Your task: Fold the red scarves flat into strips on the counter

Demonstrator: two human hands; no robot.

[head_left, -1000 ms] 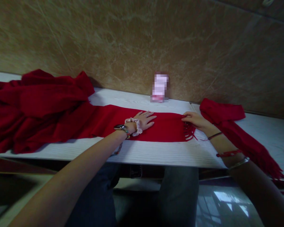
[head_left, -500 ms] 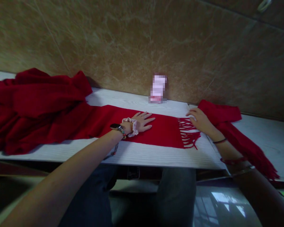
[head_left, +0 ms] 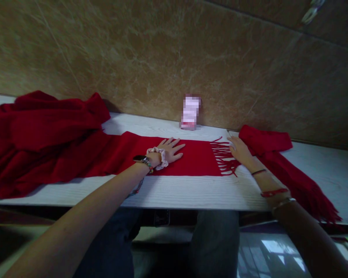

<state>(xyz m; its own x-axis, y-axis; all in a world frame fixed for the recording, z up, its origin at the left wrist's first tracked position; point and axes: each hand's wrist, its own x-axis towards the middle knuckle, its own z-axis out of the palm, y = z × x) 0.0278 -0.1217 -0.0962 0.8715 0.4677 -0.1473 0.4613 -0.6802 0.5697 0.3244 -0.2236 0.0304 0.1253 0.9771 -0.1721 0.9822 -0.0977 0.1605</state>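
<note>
A red scarf (head_left: 197,158) lies flat across the white wood-grain tabletop, its fringe (head_left: 223,156) pointing right. My left hand (head_left: 170,150) rests palm down on the flat part, fingers spread, holding nothing. My right hand (head_left: 240,151) is at the tips of the fringe, fingers extended; whether they touch the strands I cannot tell. To the left, the red cloth runs into a large crumpled heap (head_left: 49,135). Beside my right forearm lies a folded red scarf (head_left: 292,173), its fringed end toward the table's front edge.
A blurred-out phone-like object (head_left: 190,112) leans upright against the brown marbled wall (head_left: 139,58) behind the table. The tabletop (head_left: 174,193) is narrow, and my legs are below its front edge. A shiny floor (head_left: 266,255) shows at lower right.
The fringe strands lie straighter and more apart, where several were crossed before. My right hand has shifted slightly at their tips. My left hand stays on the scarf; the view has moved a little.
</note>
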